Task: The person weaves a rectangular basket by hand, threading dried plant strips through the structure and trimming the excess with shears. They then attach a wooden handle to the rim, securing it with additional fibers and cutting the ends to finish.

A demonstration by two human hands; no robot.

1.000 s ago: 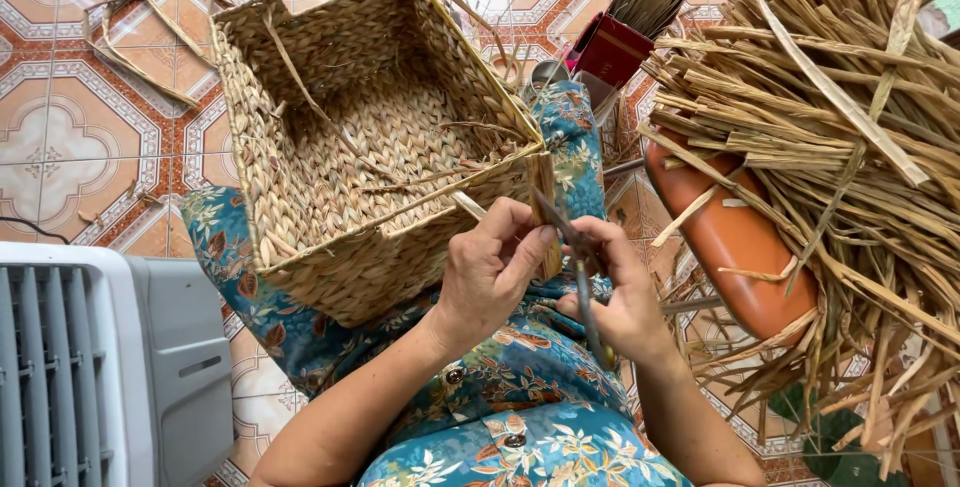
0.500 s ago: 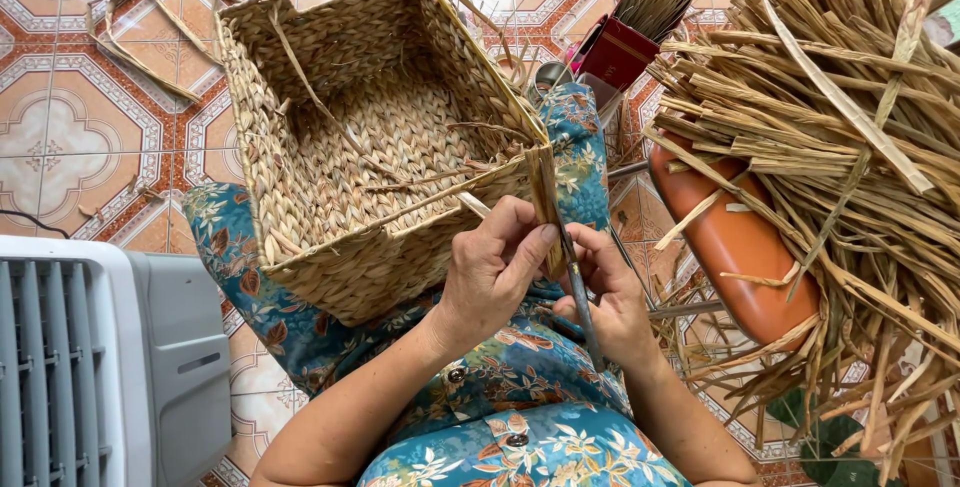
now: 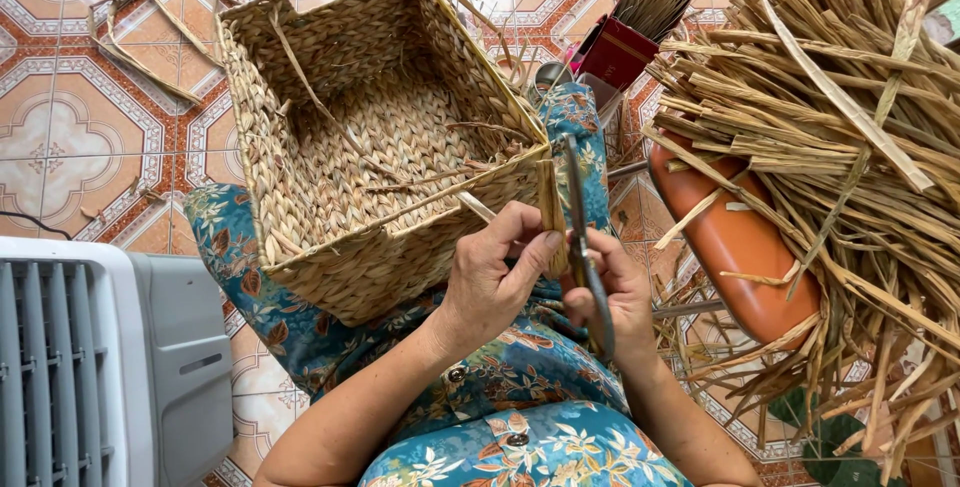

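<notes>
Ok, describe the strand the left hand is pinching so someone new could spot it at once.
Start at the big square woven basket on the person's lap and go to its near right corner. There the left hand pinches a short flat straw-coloured strand standing upright off the rim. Unlike the loose stalks heaped at right, it sits against the metal scissors in the right hand.

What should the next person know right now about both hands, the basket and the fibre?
Left hand: pinches a flat tan fibre strip at the corner of the square woven straw basket.
Right hand: holds grey metal scissors, blades beside the strip.
Basket rests on the lap; its walls and base look woven.
Loose strand ends still stick out inside.
Dried fibre bundle lies to the right.
</notes>
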